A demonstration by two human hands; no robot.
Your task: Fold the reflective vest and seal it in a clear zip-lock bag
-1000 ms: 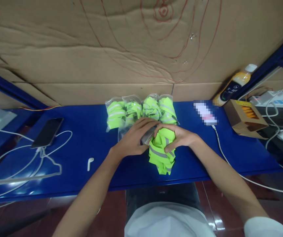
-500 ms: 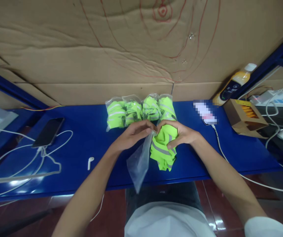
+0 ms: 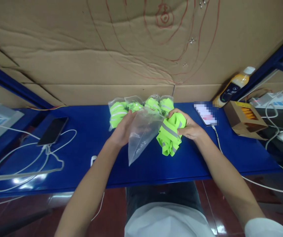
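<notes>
My left hand [image 3: 122, 131] holds up a clear plastic bag [image 3: 141, 135] by its top edge, and the bag hangs open toward me above the blue table [image 3: 87, 131]. My right hand [image 3: 190, 127] grips a bunched neon-green reflective vest [image 3: 170, 135] just right of the bag's mouth. Behind both hands, several bagged green vests [image 3: 118, 112] stand in a row against the cardboard wall.
A dark phone [image 3: 53, 130] with a white cable [image 3: 20, 158] lies at the left, an earbud [image 3: 92, 160] near the front edge. At the right are a second phone [image 3: 205, 113], a juice bottle [image 3: 234, 87], an open cardboard box [image 3: 245, 118] and chargers with cables.
My left hand lifted the clear bag from beside the vest and spread it open. My right hand raised the bunched vest off the table and moved it slightly right.
</notes>
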